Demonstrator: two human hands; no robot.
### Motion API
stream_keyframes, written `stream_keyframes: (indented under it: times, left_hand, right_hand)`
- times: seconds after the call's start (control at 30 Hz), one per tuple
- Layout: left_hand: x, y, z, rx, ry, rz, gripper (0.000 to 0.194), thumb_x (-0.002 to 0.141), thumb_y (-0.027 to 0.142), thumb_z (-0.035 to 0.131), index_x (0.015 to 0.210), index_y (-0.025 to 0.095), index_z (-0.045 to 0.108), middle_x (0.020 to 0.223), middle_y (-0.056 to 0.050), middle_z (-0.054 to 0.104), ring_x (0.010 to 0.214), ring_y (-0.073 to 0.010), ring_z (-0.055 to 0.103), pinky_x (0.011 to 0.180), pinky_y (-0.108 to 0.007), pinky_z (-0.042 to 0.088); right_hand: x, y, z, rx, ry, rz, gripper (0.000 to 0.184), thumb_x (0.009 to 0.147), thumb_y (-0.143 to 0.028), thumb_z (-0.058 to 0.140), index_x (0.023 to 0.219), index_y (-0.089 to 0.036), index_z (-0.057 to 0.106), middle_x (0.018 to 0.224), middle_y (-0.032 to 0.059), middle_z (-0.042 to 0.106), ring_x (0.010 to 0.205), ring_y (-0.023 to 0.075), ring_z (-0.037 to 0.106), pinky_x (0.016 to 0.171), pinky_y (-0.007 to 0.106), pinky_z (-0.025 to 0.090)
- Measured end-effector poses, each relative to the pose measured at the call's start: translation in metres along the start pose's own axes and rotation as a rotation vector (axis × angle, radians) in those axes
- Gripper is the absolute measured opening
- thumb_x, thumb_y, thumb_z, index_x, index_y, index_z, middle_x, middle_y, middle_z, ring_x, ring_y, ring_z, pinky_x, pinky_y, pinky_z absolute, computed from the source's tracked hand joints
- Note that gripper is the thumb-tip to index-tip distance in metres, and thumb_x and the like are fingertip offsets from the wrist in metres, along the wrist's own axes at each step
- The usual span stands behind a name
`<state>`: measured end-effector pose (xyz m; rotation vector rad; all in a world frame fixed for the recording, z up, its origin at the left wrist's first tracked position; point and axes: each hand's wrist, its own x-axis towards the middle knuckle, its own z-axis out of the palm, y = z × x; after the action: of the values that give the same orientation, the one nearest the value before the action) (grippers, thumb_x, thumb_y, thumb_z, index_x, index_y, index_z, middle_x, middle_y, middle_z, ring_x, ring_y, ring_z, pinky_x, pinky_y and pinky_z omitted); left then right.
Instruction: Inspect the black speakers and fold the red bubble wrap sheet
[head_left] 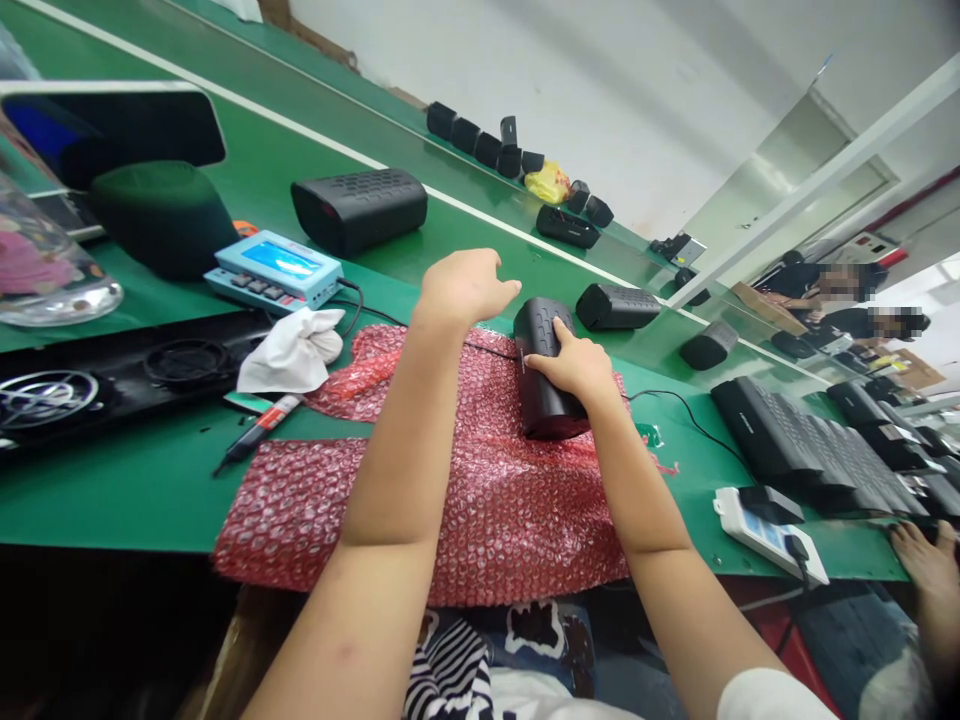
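Note:
A black speaker [541, 372] lies on a sheet of red bubble wrap [480, 480] spread over the green bench [150, 480]. My right hand [574, 365] rests on top of the speaker, fingers curled over its side, gripping it. My left hand [465, 285] hovers just left of the speaker's far end, fingers curled loosely inward with nothing visible in them. A thin black cable [675, 405] runs from the speaker's right side across the bench.
A white cloth [296, 350], a pen-like tool [259, 430] and a blue tester [277, 270] lie left. More black speakers [360, 205] stand behind and a row [810, 445] at right. A white device [765, 530] sits near another person's hand [930, 560].

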<state>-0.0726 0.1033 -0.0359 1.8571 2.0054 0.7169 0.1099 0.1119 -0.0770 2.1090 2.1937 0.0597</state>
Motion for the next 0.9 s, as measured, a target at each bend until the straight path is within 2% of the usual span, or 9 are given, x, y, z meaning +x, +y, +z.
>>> stream_keyframes:
  times: [0.2, 0.27, 0.33, 0.4, 0.5, 0.6, 0.67, 0.77, 0.9]
  left_hand:
    - [0.005, 0.000, 0.003, 0.006, -0.007, -0.005, 0.050, 0.087, 0.045, 0.055, 0.129, 0.019, 0.060, 0.130, -0.011, 0.062, 0.121, -0.0298, 0.056, 0.102, -0.040, 0.044]
    - [0.011, -0.001, 0.010, -0.006, -0.039, -0.002, 0.046, 0.086, 0.043, 0.055, 0.124, 0.018, 0.063, 0.130, -0.012, 0.062, 0.121, -0.0311, 0.056, 0.103, -0.042, 0.043]
    - [0.020, -0.003, 0.025, -0.061, -0.149, -0.019, 0.038, 0.084, 0.038, 0.057, 0.113, 0.015, 0.069, 0.125, -0.017, 0.064, 0.121, -0.0343, 0.056, 0.105, -0.046, 0.041]
    - [0.028, -0.004, 0.046, -0.142, -0.316, -0.040, 0.029, 0.082, 0.034, 0.062, 0.098, 0.011, 0.072, 0.111, -0.021, 0.069, 0.112, -0.0371, 0.062, 0.100, -0.048, 0.045]
    - [0.037, -0.004, 0.082, -0.267, -0.524, -0.040, 0.034, 0.083, 0.041, 0.064, 0.083, 0.008, 0.072, 0.079, -0.021, 0.072, 0.081, -0.0334, 0.071, 0.078, -0.043, 0.055]
    - [0.040, 0.002, 0.103, -0.395, -0.548, 0.012, 0.046, 0.090, 0.050, 0.054, 0.090, 0.007, 0.070, 0.079, -0.020, 0.072, 0.073, -0.0281, 0.071, 0.069, -0.037, 0.056]
    - [0.040, 0.010, 0.100, -0.462, -0.467, 0.064, 0.046, 0.093, 0.048, 0.050, 0.106, 0.007, 0.066, 0.095, -0.021, 0.072, 0.081, -0.0262, 0.071, 0.073, -0.035, 0.056]
    - [0.032, 0.026, 0.077, -0.555, -0.339, 0.157, 0.043, 0.098, 0.037, 0.039, 0.126, 0.011, 0.058, 0.112, -0.017, 0.070, 0.093, -0.0215, 0.070, 0.083, -0.034, 0.055]
    - [0.010, 0.040, 0.040, -0.914, -0.238, 0.287, 0.042, 0.094, 0.026, 0.045, 0.133, 0.016, 0.057, 0.105, -0.010, 0.073, 0.094, -0.0188, 0.070, 0.093, -0.036, 0.054]
  right_hand:
    - [0.003, 0.003, 0.005, 0.127, -0.014, 0.014, 0.093, 0.081, -0.069, 0.055, 0.156, -0.026, 0.021, 0.132, 0.0216, 0.052, 0.116, 0.0402, 0.054, 0.096, 0.048, 0.044]
    - [0.010, 0.014, 0.009, 0.379, -0.073, 0.008, 0.086, 0.086, -0.063, 0.055, 0.156, -0.028, 0.020, 0.145, 0.0190, 0.041, 0.125, 0.0380, 0.049, 0.105, 0.048, 0.038]
    - [0.019, 0.029, 0.016, 0.685, -0.141, -0.012, 0.081, 0.091, -0.053, 0.053, 0.157, -0.025, 0.017, 0.154, 0.0138, 0.031, 0.134, 0.0307, 0.042, 0.111, 0.042, 0.034]
    - [0.026, 0.044, 0.025, 0.903, -0.213, -0.034, 0.074, 0.094, -0.045, 0.048, 0.155, -0.016, 0.020, 0.152, 0.0129, 0.037, 0.130, 0.0236, 0.048, 0.106, 0.034, 0.041]
    - [0.032, 0.061, 0.040, 1.040, -0.317, -0.040, 0.059, 0.098, -0.045, 0.037, 0.140, -0.005, 0.046, 0.127, 0.0174, 0.062, 0.101, 0.0232, 0.067, 0.087, 0.034, 0.055]
    - [0.034, 0.070, 0.050, 1.158, -0.308, -0.042, 0.058, 0.097, -0.047, 0.033, 0.125, -0.004, 0.059, 0.109, 0.0191, 0.069, 0.089, 0.0258, 0.070, 0.081, 0.037, 0.057]
    - [0.036, 0.076, 0.051, 1.230, -0.254, -0.063, 0.063, 0.095, -0.049, 0.029, 0.127, -0.002, 0.057, 0.108, 0.0196, 0.070, 0.094, 0.0271, 0.069, 0.081, 0.039, 0.057]
    - [0.039, 0.084, 0.043, 1.316, -0.156, -0.107, 0.081, 0.091, -0.054, 0.015, 0.139, 0.003, 0.046, 0.118, 0.0209, 0.066, 0.107, 0.0275, 0.065, 0.083, 0.041, 0.056]
    - [0.042, 0.083, 0.023, 1.345, -0.033, -0.239, 0.102, 0.078, -0.061, -0.014, 0.149, -0.003, 0.032, 0.136, 0.0108, 0.054, 0.120, 0.0244, 0.057, 0.088, 0.038, 0.050]
